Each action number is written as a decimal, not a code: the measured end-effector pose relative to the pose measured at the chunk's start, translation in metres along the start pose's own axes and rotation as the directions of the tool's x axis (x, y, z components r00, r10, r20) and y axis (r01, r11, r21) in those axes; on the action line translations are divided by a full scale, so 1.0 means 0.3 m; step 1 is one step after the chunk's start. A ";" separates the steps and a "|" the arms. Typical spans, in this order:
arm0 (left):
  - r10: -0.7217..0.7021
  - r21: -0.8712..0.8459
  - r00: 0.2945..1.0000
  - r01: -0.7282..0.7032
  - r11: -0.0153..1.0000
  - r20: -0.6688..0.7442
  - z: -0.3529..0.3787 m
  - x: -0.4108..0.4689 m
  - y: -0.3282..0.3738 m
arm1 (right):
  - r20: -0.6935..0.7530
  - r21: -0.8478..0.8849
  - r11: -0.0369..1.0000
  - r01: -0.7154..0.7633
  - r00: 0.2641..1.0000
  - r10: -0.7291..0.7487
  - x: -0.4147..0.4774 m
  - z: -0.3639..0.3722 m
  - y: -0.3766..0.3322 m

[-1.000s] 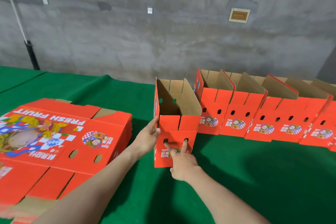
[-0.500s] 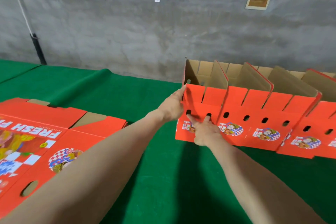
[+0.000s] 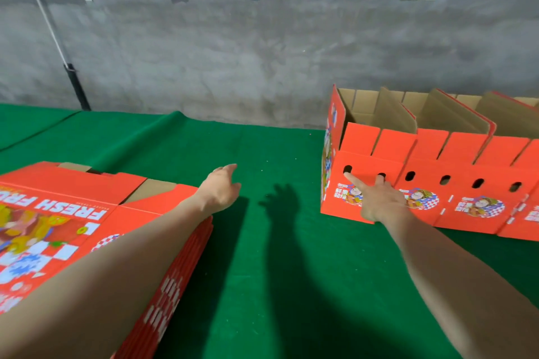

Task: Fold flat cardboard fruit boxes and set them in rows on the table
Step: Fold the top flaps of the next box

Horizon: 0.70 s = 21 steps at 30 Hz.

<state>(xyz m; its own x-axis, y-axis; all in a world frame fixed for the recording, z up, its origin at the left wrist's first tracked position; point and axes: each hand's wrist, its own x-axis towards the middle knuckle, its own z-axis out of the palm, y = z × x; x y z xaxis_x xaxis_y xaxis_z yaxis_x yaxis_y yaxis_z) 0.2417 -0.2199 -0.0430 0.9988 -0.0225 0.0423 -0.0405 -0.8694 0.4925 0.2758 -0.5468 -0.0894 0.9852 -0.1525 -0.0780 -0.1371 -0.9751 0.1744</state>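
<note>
Touching folded box (image 3: 361, 160) front — right hand (image 3: 379, 202); left hand (image 3: 221, 188) hovers.

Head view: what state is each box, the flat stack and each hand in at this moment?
Leftmost folded box: erected, top open, standing at the row's left end.
Row of folded boxes: upright, side by side, tops open.
Stack of flat boxes: unfolded, lying flat.
Left hand: fingers relaxed, holding nothing, above the green table.
Right hand: fingertips touching the leftmost folded box at its two front holes.

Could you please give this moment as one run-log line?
left hand: open, above table | right hand: touching holes of end box | flat stack: at left
</note>
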 end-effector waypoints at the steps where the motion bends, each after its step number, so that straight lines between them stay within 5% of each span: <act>1: -0.008 0.008 1.000 0.008 1.000 -0.001 -0.014 -0.012 -0.016 | 0.015 0.001 1.000 -0.017 1.000 0.017 -0.001 -0.003 0.010; 6: -0.033 0.049 0.998 0.035 0.998 -0.048 -0.085 -0.071 -0.111 | 0.188 0.001 0.992 -0.123 0.975 0.120 -0.040 -0.057 -0.050; 8: -0.068 0.062 0.995 0.072 0.995 -0.076 -0.115 -0.099 -0.153 | 0.117 0.060 0.992 -0.108 0.988 0.101 -0.093 -0.082 -0.125; 11: -0.118 0.029 0.988 0.121 0.992 -0.100 -0.151 -0.152 -0.231 | -0.116 0.369 0.920 0.132 0.989 -0.096 -0.248 -0.091 -0.324; 15: -0.163 0.096 0.970 0.183 0.978 -0.180 -0.188 -0.256 -0.365 | -0.141 0.629 0.617 0.474 0.849 -0.509 -0.522 -0.064 -0.662; 18: -0.267 0.407 0.926 0.360 0.840 -0.266 -0.217 -0.393 -0.472 | 0.012 0.787 0.503 0.358 0.806 -0.591 -0.666 -0.042 -0.825; 21: -0.318 0.436 0.933 0.359 0.825 -0.167 -0.152 -0.566 -0.504 | 0.157 0.882 0.454 0.123 0.834 -0.530 -0.734 -0.037 -0.889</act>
<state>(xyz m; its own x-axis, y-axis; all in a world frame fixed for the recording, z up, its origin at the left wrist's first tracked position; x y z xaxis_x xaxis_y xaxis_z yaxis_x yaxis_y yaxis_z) 0.0770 -0.0622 -0.0850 0.9409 0.3376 0.0282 0.3363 -0.9408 0.0424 0.0967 -0.2514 -0.1079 0.8778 0.3642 -0.3112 -0.0320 -0.6037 -0.7966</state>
